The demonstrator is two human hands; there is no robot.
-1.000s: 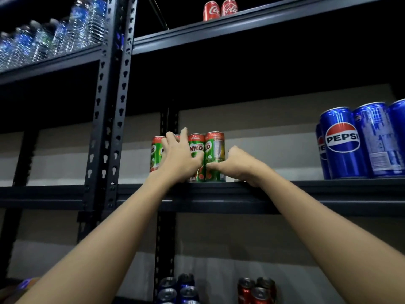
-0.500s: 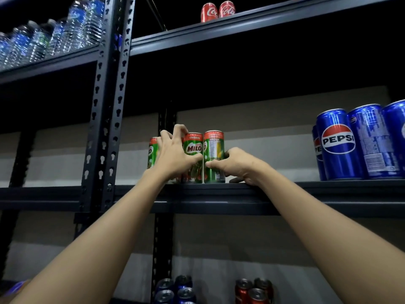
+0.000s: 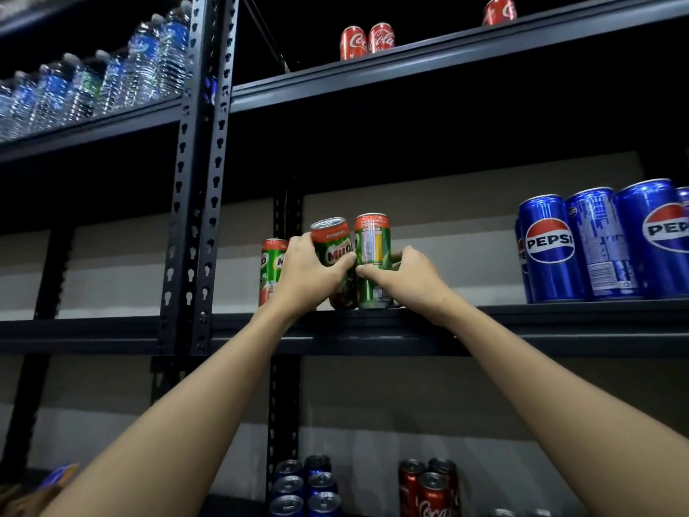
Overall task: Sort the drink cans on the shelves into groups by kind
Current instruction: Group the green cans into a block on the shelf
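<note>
Green Milo cans stand at the left end of the middle shelf (image 3: 484,322). My left hand (image 3: 305,274) grips one Milo can (image 3: 333,244), which leans to the left. Right beside it, my right hand (image 3: 406,278) grips another Milo can (image 3: 373,255) that stands upright on the shelf. The two cans touch. A third Milo can (image 3: 271,266) stands further left, partly hidden behind my left hand. Blue Pepsi cans (image 3: 551,248) are grouped at the right end of the same shelf.
Red Coca-Cola cans (image 3: 367,41) stand on the top shelf. Water bottles (image 3: 93,80) fill the upper left shelf. Below are blue cans (image 3: 305,486) and red Coca-Cola cans (image 3: 428,486). A perforated black upright (image 3: 197,181) divides the shelving bays.
My left hand has closed round the middle Milo can and tipped it to the left. My right hand keeps its hold on the neighbouring can. The view has shifted slightly.
</note>
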